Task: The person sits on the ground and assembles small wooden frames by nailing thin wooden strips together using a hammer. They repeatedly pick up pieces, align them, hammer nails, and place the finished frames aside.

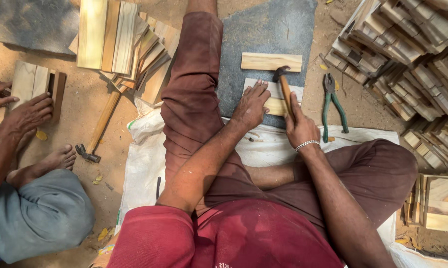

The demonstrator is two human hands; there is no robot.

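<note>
Hammer (285, 89), head-heavy and rigid, sits gripped mid-handle in the right hand (300, 126), its head over a light, stiff wooden strip (275, 99) which the flat, spread left hand (250, 105) pins on the stone slab (263, 30).

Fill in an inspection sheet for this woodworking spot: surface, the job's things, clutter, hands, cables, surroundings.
Surface: dark stone slab on sandy ground, with a white sack spread under the seated person.
Job's things: hammer over a pale wood strip; second strip lies beyond it.
Clutter: green-handled pliers right of the slab; another hammer on the ground at left.
Hands: left hand flat on the strip; right hand has its fingers wrapped round the hammer handle.
Cables: nothing seen.
Surroundings: stacked wood pieces at right, loose planks at upper left; another person's hands on wood at left.
</note>
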